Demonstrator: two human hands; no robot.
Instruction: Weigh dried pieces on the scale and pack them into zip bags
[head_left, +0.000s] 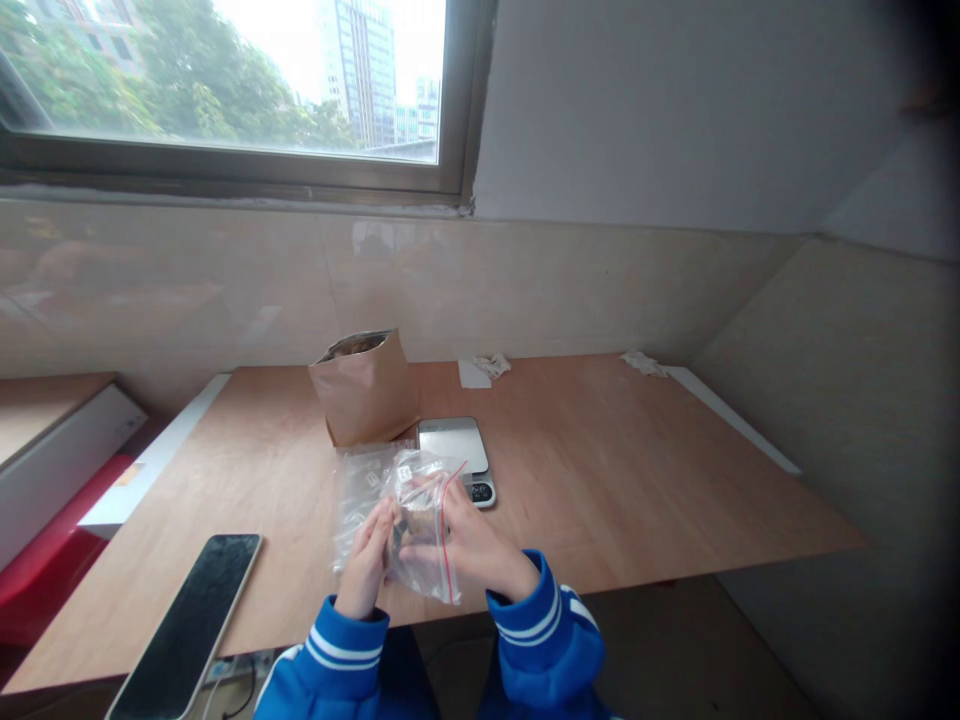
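My left hand (367, 560) and my right hand (469, 535) both grip a clear zip-lock bag (424, 540) with a red seal strip and brownish contents, which my fingers partly hide. A second clear plastic bag (360, 495) lies flat under and behind it, touching my left hand. Just beyond my right hand stands a digital kitchen scale (456, 455) with a steel platform. A brown kraft paper bag (364, 390) stands open behind the plastic bags, filled with something dark. To the left of my hands lies a black-screened smartphone (184, 625).
The objects rest on a light wooden table (600, 470) set against a beige tiled wall (525, 285). Two crumpled white tissues (491, 366) (643, 364) and a white paper slip (474, 375) lie along its back edge. A white box (67, 470) and red object (45, 560) stand beyond its left side.
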